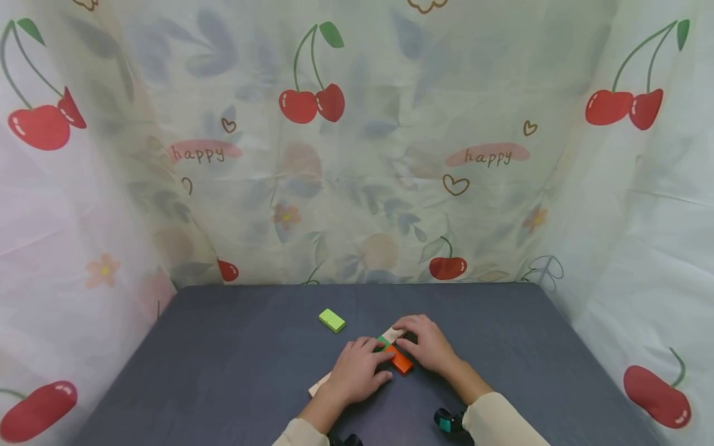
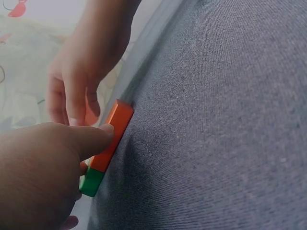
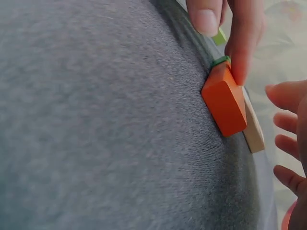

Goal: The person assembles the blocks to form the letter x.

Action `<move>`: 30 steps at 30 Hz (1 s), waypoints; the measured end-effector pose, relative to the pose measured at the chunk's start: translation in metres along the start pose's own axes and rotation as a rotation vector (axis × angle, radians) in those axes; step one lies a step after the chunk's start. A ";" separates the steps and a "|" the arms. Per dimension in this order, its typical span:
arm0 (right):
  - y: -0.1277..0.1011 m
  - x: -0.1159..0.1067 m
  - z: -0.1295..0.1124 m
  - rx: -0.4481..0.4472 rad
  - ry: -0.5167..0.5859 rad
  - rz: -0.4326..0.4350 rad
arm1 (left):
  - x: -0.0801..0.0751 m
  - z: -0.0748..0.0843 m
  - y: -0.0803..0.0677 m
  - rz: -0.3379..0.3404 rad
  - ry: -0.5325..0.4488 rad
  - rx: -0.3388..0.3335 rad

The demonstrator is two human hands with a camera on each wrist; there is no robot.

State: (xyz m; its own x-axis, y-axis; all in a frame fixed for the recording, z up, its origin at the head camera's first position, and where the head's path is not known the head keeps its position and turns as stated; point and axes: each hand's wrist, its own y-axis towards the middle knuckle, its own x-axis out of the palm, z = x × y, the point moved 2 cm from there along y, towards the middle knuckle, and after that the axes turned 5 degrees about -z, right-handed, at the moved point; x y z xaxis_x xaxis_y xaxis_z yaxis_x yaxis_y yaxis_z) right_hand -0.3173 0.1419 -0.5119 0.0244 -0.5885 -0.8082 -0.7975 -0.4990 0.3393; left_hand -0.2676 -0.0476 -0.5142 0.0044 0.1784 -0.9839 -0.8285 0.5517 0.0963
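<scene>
An orange block (image 1: pixel 403 362) stands on its edge on the dark grey table (image 1: pixel 234 359), end to end with a green block (image 1: pixel 383 342). My left hand (image 1: pixel 357 370) curls beside it, with the thumb pressed on the orange block (image 2: pixel 114 134) just above the green block (image 2: pixel 91 183). My right hand (image 1: pixel 427 344) arches over from the other side. One of its fingertips (image 3: pixel 238 67) holds the far end of the orange block (image 3: pixel 224 99), and its thumb hovers just above. A plain wooden block (image 3: pixel 253 130) lies behind the orange one.
A light green block (image 1: pixel 331 320) lies alone, a little further back and to the left. Another wooden block (image 1: pixel 318 386) pokes out from under my left wrist. Cherry-print curtains (image 1: pixel 357 155) close in the table at the back and both sides.
</scene>
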 end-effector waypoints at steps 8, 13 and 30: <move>-0.007 0.003 -0.004 -0.027 -0.075 -0.104 | -0.003 0.001 0.000 0.001 -0.004 -0.003; -0.010 0.005 -0.003 -0.029 -0.090 -0.129 | -0.005 0.002 -0.001 0.005 -0.017 -0.001; -0.013 0.008 -0.002 -0.065 -0.135 -0.195 | -0.007 -0.002 0.000 -0.012 -0.110 0.008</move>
State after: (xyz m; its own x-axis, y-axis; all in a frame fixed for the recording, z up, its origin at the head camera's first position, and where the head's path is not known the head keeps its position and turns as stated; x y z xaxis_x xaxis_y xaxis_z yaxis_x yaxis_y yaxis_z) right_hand -0.3055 0.1421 -0.5213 0.0902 -0.3888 -0.9169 -0.7449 -0.6374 0.1970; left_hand -0.2694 -0.0505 -0.5078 0.0761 0.2596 -0.9627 -0.8237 0.5604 0.0860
